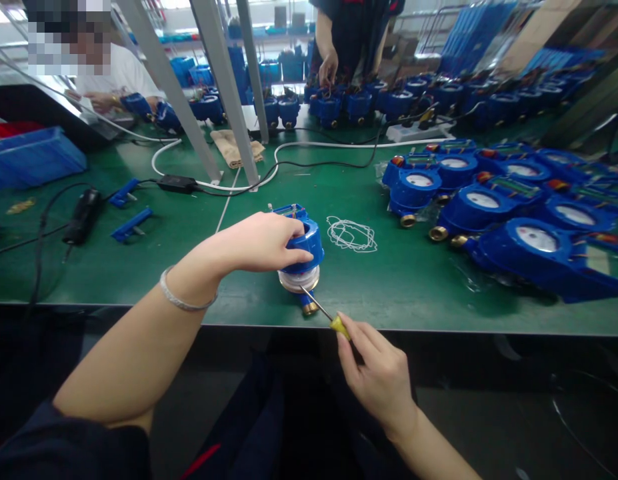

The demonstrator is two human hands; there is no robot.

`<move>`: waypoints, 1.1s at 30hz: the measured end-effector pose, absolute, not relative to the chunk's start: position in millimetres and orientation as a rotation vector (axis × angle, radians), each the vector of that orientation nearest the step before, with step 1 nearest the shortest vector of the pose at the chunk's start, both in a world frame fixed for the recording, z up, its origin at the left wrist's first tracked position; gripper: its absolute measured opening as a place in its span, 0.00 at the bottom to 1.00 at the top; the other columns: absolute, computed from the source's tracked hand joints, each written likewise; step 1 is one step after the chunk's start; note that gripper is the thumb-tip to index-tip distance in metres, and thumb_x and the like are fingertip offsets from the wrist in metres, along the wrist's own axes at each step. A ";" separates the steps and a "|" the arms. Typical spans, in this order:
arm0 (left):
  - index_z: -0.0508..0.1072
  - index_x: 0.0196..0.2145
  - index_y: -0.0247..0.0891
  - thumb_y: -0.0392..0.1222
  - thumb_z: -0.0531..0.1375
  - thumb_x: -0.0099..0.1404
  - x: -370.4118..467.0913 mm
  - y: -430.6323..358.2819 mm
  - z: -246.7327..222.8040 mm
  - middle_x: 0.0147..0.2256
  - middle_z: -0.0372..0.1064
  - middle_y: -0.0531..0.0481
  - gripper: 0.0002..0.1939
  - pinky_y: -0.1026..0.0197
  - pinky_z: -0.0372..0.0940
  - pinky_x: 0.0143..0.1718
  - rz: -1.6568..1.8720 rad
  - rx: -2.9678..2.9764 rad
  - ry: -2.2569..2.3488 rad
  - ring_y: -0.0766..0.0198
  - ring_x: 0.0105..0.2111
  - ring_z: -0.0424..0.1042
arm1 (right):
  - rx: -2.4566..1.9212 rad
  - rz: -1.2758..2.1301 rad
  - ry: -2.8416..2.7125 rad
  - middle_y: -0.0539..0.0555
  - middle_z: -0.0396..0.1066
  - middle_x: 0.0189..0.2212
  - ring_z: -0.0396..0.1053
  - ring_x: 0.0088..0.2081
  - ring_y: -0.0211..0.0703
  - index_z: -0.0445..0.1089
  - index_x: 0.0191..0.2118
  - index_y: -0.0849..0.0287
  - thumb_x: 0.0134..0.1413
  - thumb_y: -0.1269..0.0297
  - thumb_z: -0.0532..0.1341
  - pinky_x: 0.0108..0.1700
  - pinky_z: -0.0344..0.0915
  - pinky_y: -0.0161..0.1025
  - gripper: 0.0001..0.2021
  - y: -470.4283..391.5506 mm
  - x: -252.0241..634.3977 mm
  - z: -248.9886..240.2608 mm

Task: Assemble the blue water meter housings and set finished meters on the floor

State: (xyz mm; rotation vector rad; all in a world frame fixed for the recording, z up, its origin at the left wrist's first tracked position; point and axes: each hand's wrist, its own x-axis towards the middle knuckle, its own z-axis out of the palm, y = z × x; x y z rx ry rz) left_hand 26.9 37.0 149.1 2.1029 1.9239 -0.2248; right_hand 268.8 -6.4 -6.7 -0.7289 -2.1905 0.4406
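Observation:
A blue water meter (pixel 313 248) stands near the front edge of the green table, its brass threaded end (pixel 309 308) pointing toward me. My left hand (pixel 269 243) is closed over the blue housing, with the thumb on its side and the fingers bent over the top. In my right hand (pixel 376 367) is a screwdriver (pixel 340 327) with a yellow handle, pinched between thumb and fingers. The shaft slants up to the left, its tip at the pale ring below the blue housing. Whether the tip sits in a gap there, I cannot tell.
Several blue meters (pixel 489 200) crowd the right side. A loose coil of thin white wire (pixel 352 235) lies beside my meter. Leftward are blue plastic pieces (pixel 132 225), a black corded tool (pixel 82 215) and a blue bin (pixel 36 158). Grey posts (pixel 223 80) rise ahead; two people work beyond.

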 end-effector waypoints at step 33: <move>0.74 0.32 0.38 0.55 0.57 0.63 11.2 46.3 150.4 0.29 0.72 0.51 0.17 0.60 0.57 0.29 0.052 1.962 1.798 0.61 0.28 0.69 | -0.535 0.432 -2.119 0.58 0.71 0.46 0.67 0.51 0.52 0.78 0.43 0.51 0.54 0.58 0.70 0.54 0.68 0.53 0.11 61.2 217.9 17.5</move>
